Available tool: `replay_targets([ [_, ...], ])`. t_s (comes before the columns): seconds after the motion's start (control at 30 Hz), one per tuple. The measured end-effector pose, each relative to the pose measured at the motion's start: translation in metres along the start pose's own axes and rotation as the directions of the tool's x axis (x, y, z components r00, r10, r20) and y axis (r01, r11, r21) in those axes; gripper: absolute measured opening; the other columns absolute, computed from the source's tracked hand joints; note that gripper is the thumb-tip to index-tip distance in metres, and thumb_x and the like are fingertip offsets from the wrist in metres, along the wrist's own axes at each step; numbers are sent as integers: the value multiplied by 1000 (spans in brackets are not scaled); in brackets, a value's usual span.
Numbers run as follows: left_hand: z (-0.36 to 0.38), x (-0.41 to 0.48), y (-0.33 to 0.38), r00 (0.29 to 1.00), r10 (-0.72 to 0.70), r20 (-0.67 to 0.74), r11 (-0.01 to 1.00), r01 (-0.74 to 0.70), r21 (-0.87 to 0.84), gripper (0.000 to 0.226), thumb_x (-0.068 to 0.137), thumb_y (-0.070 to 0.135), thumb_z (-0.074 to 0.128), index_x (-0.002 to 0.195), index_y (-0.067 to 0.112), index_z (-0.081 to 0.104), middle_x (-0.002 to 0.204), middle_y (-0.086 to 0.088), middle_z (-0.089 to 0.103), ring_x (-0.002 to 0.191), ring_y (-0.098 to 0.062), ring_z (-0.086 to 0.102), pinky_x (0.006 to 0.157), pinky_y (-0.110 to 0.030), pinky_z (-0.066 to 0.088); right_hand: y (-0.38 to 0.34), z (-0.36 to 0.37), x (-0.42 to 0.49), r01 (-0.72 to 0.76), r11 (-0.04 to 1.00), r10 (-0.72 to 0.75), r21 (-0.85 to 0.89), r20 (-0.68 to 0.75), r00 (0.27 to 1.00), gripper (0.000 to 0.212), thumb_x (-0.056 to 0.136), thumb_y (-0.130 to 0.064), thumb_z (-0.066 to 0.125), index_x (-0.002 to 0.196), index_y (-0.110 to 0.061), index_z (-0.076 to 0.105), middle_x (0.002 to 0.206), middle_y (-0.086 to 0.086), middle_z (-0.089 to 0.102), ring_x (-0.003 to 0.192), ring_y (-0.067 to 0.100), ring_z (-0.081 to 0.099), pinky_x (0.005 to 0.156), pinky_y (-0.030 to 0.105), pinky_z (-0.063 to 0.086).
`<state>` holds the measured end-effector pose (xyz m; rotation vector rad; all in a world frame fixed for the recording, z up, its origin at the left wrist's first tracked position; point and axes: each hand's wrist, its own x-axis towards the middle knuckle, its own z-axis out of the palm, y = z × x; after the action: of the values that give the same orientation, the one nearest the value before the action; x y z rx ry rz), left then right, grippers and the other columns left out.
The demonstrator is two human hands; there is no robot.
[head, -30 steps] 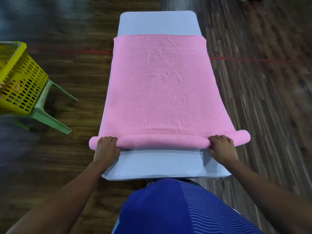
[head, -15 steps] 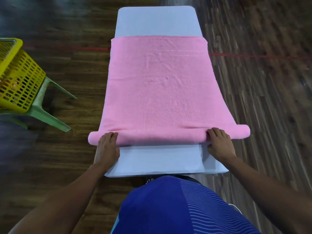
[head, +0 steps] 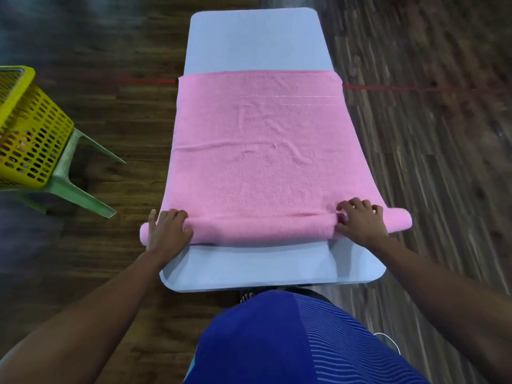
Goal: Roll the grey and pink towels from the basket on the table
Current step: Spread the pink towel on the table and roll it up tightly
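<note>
Only the one head view here, looking straight down. The pink towel (head: 257,162) is spread flat along the pale blue table (head: 257,37), with its near end wound into a roll (head: 260,230) that lies across the table and sticks out past both side edges. A strip of bare table shows between the roll and the person's body.

The left hand (head: 166,231) sits on top of the roll close to its left end, palm down, fingers (head: 177,214) curled over the far side of the roll, thumb stuck out to the left. It's pressing on the towel more than gripping it. The right hand (head: 360,221) is near the right end, fingers (head: 357,203) bent and spread a bit, tips digging into the crease where the roll meets the flat part. The towel's stub pokes out beyond each hand.

Off to the left, a yellow basket (head: 30,134) with holes rests on a green stool (head: 72,176) on the dark wooden floor (head: 429,162), well apart from the table.
</note>
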<state>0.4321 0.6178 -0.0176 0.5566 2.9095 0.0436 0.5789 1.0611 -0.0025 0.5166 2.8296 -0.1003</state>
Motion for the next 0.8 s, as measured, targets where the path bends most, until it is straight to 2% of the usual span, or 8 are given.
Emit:
replay_targets([
  [0.07, 0, -2, 6, 990, -22, -141, 998, 15, -53, 15, 84, 11, 62, 98, 5, 62, 96, -15, 61, 88, -35, 55, 82, -53, 43, 1, 8, 1, 49, 998, -40, 45, -181, 983, 17, 81, -17, 66, 96, -10, 63, 95, 12, 59, 89, 36, 53, 76, 44, 38],
  [0.13, 1, -5, 16, 986, -25, -163, 988, 0, -154, 17, 83, 0, 60, 99, 0, 64, 95, -19, 63, 85, -37, 56, 74, -51, 47, -4, 13, -2, 117, 987, -94, 108, -196, 976, 12, 74, -3, 67, 85, -5, 63, 86, 13, 58, 79, 38, 55, 65, 40, 39],
  [0.27, 18, -14, 22, 998, 57, -8, 988, -57, -145, 51, 73, 4, 65, 123, 0, 58, 120, -20, 61, 112, -35, 54, 107, -53, 37, -11, 25, -12, 167, 984, -162, 59, -78, 984, 46, 61, -10, 75, 105, -7, 63, 102, 12, 65, 93, 36, 60, 78, 43, 48],
  [0.33, 17, -13, 20, 998, 49, 27, 992, -45, -114, 55, 73, 7, 68, 127, 3, 56, 125, -17, 60, 117, -34, 53, 111, -54, 32, -11, 25, -14, 149, 988, -147, 31, -51, 988, 47, 63, -13, 76, 108, -8, 63, 106, 10, 66, 99, 35, 60, 86, 43, 46],
  [0.47, 3, -6, 17, 997, 76, 26, 994, -74, -85, 24, 78, 28, 59, 96, 14, 64, 99, -8, 69, 89, -24, 58, 94, -47, 42, -8, 10, -6, 126, 992, -125, -34, 28, 992, 35, 77, -31, 62, 110, -20, 60, 103, 2, 66, 100, 28, 54, 83, 39, 36],
  [0.57, -4, 0, 18, 997, 43, 64, 994, -36, -107, 24, 80, 37, 43, 82, 18, 58, 86, -6, 68, 73, -19, 50, 87, -44, 41, -6, 5, -1, 91, 996, -92, 15, 86, 992, 44, 84, -40, 47, 124, -20, 47, 103, 8, 65, 101, 29, 55, 86, 41, 34],
  [0.67, 2, 3, 17, 994, -2, -113, 993, -11, -117, 29, 81, 16, 63, 108, 6, 64, 105, -17, 65, 93, -33, 57, 90, -51, 42, -8, 14, -2, 31, 999, -29, 17, -94, 995, 37, 84, -28, 61, 118, -15, 52, 106, 10, 61, 98, 33, 54, 84, 44, 36],
  [0.8, 8, 1, 25, 981, -7, -192, 978, -33, -208, 29, 82, -1, 62, 110, 0, 65, 108, -19, 65, 97, -34, 58, 89, -47, 47, -13, 22, -3, 117, 993, -106, 26, -264, 959, 22, 70, -3, 70, 89, -9, 59, 91, 10, 57, 80, 34, 52, 64, 37, 33],
])
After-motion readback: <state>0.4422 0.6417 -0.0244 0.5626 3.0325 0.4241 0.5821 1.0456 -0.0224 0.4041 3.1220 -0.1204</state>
